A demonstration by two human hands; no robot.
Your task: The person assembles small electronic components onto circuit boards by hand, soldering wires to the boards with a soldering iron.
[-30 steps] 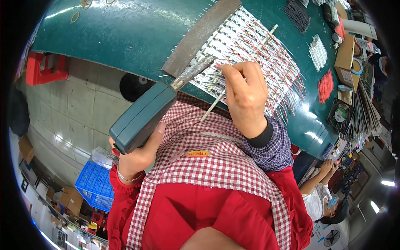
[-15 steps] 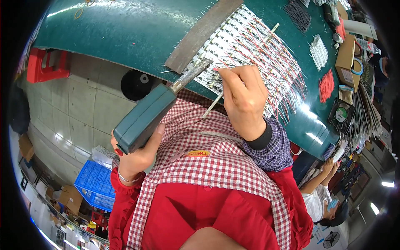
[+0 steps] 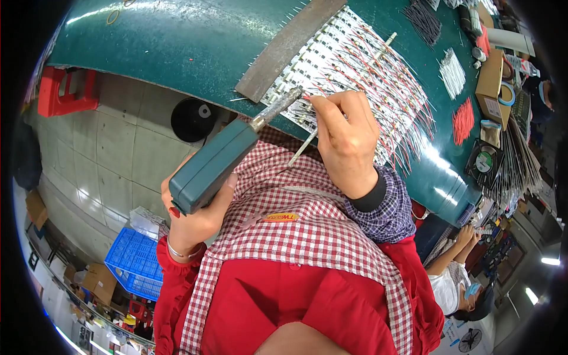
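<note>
My left hand [image 3: 201, 222] is wrapped round the handle of a dark green heat gun [image 3: 214, 163]. The gun's worn metal nozzle [image 3: 278, 107] points up and right over the table edge. Just right of the nozzle tip, my right hand [image 3: 349, 145] is closed in a pinch on a thin red wire, whose end shows near the tip. Under and beyond that hand lies a white panel of small circuit boards [image 3: 316, 56] with many red and white wires. A flat brown-grey bar [image 3: 278, 56] rests along the panel's left side, and a pale stick [image 3: 303, 148] pokes out below.
On the green table [image 3: 160, 53] to the right are bundles of black [image 3: 423, 22], white [image 3: 453, 74] and red [image 3: 463, 121] thin pieces. A cardboard box [image 3: 491, 89] stands beyond them. A red stool [image 3: 68, 97] and blue crate [image 3: 133, 260] are at left. Another person sits at right.
My left hand and the heat gun have moved slightly up and right, bringing the nozzle tip closer to my right fingertips. My right hand has barely moved.
</note>
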